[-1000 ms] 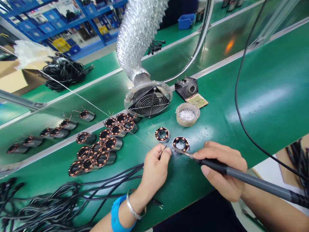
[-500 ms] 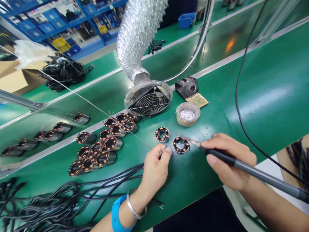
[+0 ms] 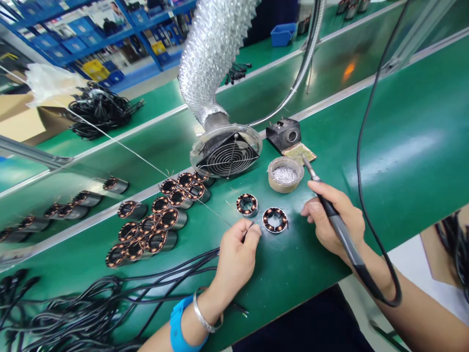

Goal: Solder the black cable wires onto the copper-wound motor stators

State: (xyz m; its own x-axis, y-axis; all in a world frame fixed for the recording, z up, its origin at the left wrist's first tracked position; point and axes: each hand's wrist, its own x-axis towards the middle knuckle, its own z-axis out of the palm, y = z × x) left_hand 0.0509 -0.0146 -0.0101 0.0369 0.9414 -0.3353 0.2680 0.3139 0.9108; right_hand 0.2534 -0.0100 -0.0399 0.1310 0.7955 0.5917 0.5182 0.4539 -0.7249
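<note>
My right hand (image 3: 335, 220) grips a soldering iron (image 3: 335, 220), its tip over the yellowish sponge tray (image 3: 301, 153) beside the black iron stand (image 3: 284, 134). My left hand (image 3: 236, 254) pinches the end of a black cable, with thin wire ends showing at the fingertips. Just right of those fingertips lies a ring-shaped copper-wound stator (image 3: 274, 220); a second stator (image 3: 246, 204) sits behind them. A round bowl of shiny solder bits (image 3: 285, 174) stands in front of the sponge tray. A thin strand of solder wire runs down towards my left hand.
Several stators (image 3: 157, 220) are grouped at the left, near black cables (image 3: 76, 308). A fume extractor hood (image 3: 227, 151) hangs low behind the two stators. The iron's black cord (image 3: 361, 146) loops down at the right.
My right hand has swung the soldering iron up and away from the nearer stator, so its tip is now at the sponge tray. My left hand has barely moved.
</note>
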